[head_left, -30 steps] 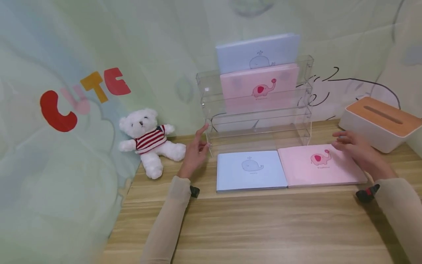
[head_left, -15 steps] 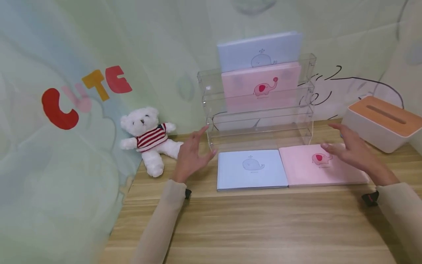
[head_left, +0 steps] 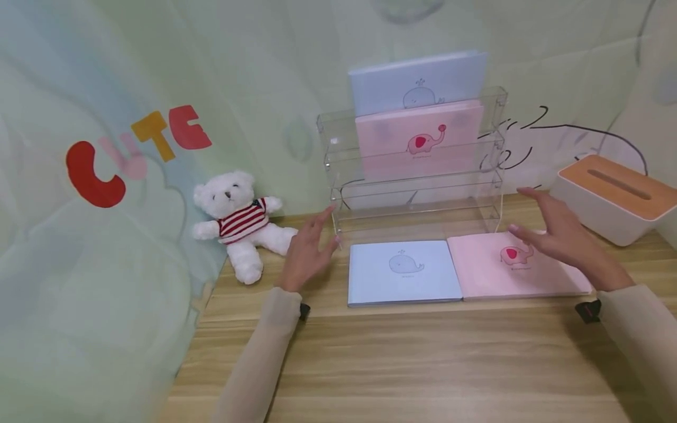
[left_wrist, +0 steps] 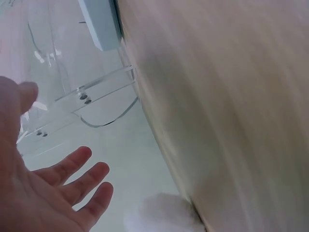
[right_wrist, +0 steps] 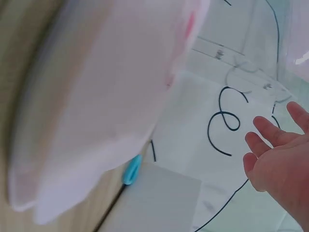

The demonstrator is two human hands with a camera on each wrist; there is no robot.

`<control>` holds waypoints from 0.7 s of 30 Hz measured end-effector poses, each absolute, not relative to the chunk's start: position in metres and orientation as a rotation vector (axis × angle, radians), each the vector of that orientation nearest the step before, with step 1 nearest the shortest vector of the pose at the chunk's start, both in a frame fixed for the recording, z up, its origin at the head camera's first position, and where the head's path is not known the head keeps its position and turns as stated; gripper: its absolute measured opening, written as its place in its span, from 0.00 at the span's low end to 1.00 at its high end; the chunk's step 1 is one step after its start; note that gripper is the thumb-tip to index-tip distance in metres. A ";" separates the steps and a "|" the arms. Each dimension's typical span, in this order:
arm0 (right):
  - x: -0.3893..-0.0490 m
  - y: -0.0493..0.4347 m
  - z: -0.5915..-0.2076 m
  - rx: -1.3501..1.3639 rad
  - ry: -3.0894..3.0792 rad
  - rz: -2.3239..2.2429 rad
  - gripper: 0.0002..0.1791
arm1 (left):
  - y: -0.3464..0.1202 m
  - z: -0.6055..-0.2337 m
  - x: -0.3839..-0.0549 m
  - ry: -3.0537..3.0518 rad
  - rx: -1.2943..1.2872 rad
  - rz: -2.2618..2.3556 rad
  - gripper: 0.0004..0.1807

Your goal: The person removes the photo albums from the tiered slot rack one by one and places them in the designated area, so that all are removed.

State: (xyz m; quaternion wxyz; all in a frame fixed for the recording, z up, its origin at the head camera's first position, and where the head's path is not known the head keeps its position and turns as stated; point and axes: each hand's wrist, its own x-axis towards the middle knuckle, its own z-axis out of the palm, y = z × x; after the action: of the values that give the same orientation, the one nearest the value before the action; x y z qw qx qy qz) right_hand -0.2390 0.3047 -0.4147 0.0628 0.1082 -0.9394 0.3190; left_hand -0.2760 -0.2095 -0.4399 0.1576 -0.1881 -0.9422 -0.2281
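My left hand (head_left: 305, 255) is spread beside the left end of a clear acrylic rack (head_left: 412, 207), holding nothing. In the left wrist view, its fingers (left_wrist: 99, 193) are apart near the rack's side panel. My right hand (head_left: 568, 238) hovers over the pink elephant booklet (head_left: 489, 276), thumb and fingers parted and nothing between them. A blue whale booklet (head_left: 404, 282) lies flat on the table, edge to edge with the pink one. On the rack's upper tiers stand another pink elephant booklet (head_left: 391, 135) and, behind it, a blue whale booklet (head_left: 381, 91).
A white teddy bear (head_left: 240, 226) in a striped shirt sits left of the rack. A tissue box (head_left: 592, 202) with a wood-look lid stands at the right. Printed fabric (head_left: 264, 88) hangs behind the wooden table (head_left: 412, 364).
My left hand has opened wider and shifted slightly left. My right hand has spread its thumb and moved left and up over the pink booklet. Booklets and rack stay in place.
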 end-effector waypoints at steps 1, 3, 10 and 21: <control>-0.240 0.304 -0.413 0.331 -2.833 0.961 0.49 | -0.208 -0.441 -0.278 -2.690 -0.538 -0.648 0.41; -0.242 0.301 -0.409 0.352 -2.805 0.957 0.48 | -0.205 -0.443 -0.280 -2.683 -0.537 -0.641 0.40; -0.248 0.292 -0.388 0.356 -2.794 0.967 0.50 | -0.199 -0.445 -0.286 -2.686 -0.492 -0.689 0.41; -0.262 0.276 -0.351 0.410 -2.715 0.970 0.49 | -0.202 -0.445 -0.286 -2.697 -0.472 -0.787 0.47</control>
State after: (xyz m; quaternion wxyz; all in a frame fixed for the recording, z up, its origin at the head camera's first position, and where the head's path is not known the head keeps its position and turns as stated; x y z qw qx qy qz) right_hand -0.2616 0.2756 -0.3505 0.1145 0.1400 -0.9262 0.3308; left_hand -0.2862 -0.2020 -0.4453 0.1458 -0.1640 -0.9365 -0.2735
